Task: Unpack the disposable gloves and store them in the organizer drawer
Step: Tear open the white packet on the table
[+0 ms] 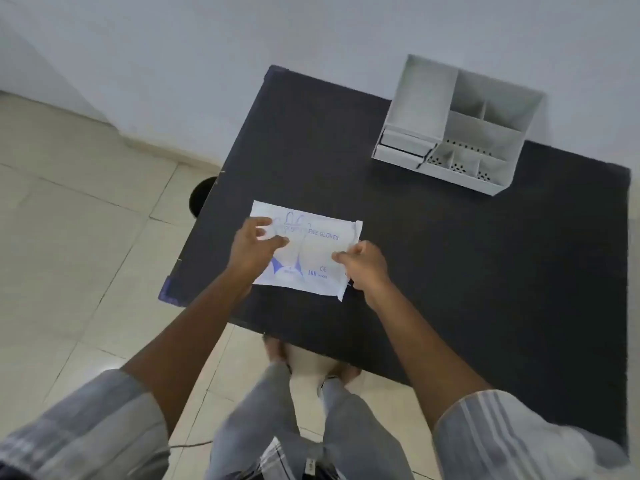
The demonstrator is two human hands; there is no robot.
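Note:
A flat white plastic packet of disposable gloves (317, 252) with blue print lies on the dark table (467, 271), near its left front part. My left hand (254, 249) rests on the packet's left half, fingers bent and pinching the film. My right hand (367, 268) is closed on the packet's right edge. The white organizer (460, 126) stands at the table's far side, apart from both hands. Two small drawers (405, 148) sit at its lower left front, and both look closed.
The organizer has several open-top compartments, some with perforated floors. The table's left edge borders a beige tiled floor. A round dark object (202, 195) sits on the floor by the table's left side. A pale wall runs behind. My legs and feet stand at the table's front edge.

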